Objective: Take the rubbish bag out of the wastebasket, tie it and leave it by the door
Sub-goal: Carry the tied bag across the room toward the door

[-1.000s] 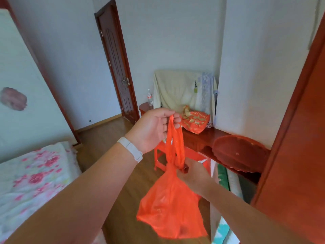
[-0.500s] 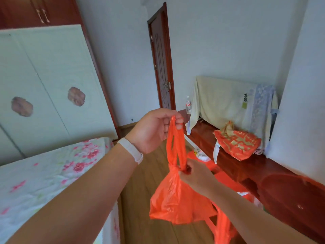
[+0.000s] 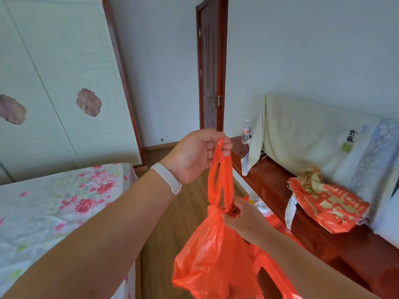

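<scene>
An orange plastic rubbish bag (image 3: 212, 255) hangs in the air in front of me. My left hand (image 3: 194, 155), with a white wristband, pinches the tops of its two handles high up. My right hand (image 3: 244, 216) grips the bag at its neck, where the handles are knotted together. The dark wooden door (image 3: 210, 67) stands at the far end of the room, beyond the hands. No wastebasket is clearly in view.
A bed with a flowered cover (image 3: 60, 203) fills the left. A long red-brown cabinet (image 3: 278, 190) runs along the right wall, bearing a water bottle (image 3: 245, 132), a covered box and a red-gold packet (image 3: 326, 203). Wooden floor (image 3: 172, 223) leads between them to the door.
The view has swung left, bringing the wardrobe and door toward the middle. Both hands keep their grip on the bag, which hangs much as before.
</scene>
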The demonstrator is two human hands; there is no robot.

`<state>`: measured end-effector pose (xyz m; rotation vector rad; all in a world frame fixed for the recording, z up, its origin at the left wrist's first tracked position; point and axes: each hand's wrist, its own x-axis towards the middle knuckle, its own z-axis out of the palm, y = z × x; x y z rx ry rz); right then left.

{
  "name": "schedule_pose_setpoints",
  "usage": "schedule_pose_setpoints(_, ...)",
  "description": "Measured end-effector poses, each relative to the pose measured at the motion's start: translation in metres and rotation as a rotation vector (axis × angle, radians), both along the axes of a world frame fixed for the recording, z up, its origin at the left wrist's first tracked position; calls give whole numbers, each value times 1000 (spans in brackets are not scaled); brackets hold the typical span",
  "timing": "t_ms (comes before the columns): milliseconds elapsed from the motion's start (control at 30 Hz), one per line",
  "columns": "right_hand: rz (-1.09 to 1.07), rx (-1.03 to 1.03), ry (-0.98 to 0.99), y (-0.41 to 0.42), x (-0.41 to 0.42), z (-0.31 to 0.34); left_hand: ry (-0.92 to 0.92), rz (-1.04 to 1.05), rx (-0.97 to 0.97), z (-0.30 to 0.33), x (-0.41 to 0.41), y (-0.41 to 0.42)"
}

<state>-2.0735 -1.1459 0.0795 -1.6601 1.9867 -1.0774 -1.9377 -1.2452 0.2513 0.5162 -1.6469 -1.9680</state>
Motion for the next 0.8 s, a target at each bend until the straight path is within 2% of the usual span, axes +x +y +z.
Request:
schedule_pose_setpoints(333, -27, 51, -16, -156, 9, -2, -16, -9, 18, -7, 10, -155)
schedule_pose_setpoints(533, -4, 59, 8, -248, 4, 7, 9, -17, -34, -6, 16, -236)
schedule_pose_setpoints(800, 85, 106, -19, -375, -23, -8, 32, 77, 7, -18, -10, -347)
